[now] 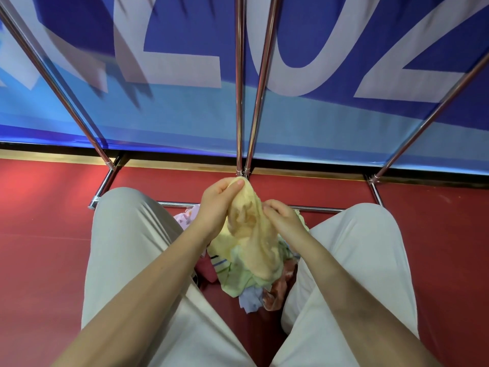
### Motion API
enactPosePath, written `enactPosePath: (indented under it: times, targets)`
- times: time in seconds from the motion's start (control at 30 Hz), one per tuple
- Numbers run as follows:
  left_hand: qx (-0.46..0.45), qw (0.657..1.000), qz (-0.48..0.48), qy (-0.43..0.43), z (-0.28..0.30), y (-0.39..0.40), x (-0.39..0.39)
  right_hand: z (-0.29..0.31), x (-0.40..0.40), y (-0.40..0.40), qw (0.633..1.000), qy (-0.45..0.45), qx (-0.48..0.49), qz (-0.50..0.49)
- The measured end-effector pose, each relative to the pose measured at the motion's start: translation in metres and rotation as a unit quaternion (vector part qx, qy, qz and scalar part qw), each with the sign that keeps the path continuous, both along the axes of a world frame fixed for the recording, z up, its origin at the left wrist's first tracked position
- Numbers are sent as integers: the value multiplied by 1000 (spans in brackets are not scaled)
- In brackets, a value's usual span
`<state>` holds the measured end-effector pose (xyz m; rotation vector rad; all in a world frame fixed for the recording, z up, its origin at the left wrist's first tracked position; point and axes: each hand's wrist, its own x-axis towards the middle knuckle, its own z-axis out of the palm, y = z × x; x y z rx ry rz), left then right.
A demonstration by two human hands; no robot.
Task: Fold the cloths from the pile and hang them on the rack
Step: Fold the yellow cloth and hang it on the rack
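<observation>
A pale yellow cloth (251, 234) hangs crumpled between my two hands, just above the pile. My left hand (215, 205) pinches its top corner, thumb on the fabric. My right hand (281, 218) grips its right edge lower down. The pile of cloths (254, 290) lies on the red floor between my knees, with green, light blue, striped, pink and rust-coloured pieces showing. The metal rack (239, 107) rises right in front of me, its chrome poles fanning upward and its base bar (317, 208) running just beyond the pile. No cloth is visible on the rack's poles.
My knees in beige trousers (127, 234) flank the pile on both sides. A blue banner (185, 115) with large white letters covers the wall behind the rack. A gold strip (53, 156) edges the red floor (39, 234) at the wall.
</observation>
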<state>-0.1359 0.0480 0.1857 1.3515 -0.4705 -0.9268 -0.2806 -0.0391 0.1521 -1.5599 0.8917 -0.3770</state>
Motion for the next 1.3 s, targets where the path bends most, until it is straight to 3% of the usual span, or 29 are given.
enactPosePath:
  times: [0.13, 0.23, 0.57, 0.93, 1.3]
  targets:
    - [-1, 1000, -5, -26, 3, 1, -9, 8, 5, 19, 989, -85, -121, -27]
    - [3, 999, -8, -36, 3, 1, -10, 10, 4, 20, 981, -124, -135, -57]
    - [-5, 999, 35, -39, 1, -3, -4, 1, 10, 17, 998, -52, -18, -12]
    - [17, 998, 68, -6, -3, -7, 6, 8, 3, 9, 994, -41, -101, -17]
    - [22, 951, 309, 13, -6, 5, 59, -40, -20, -3, 982, 113, -126, 81]
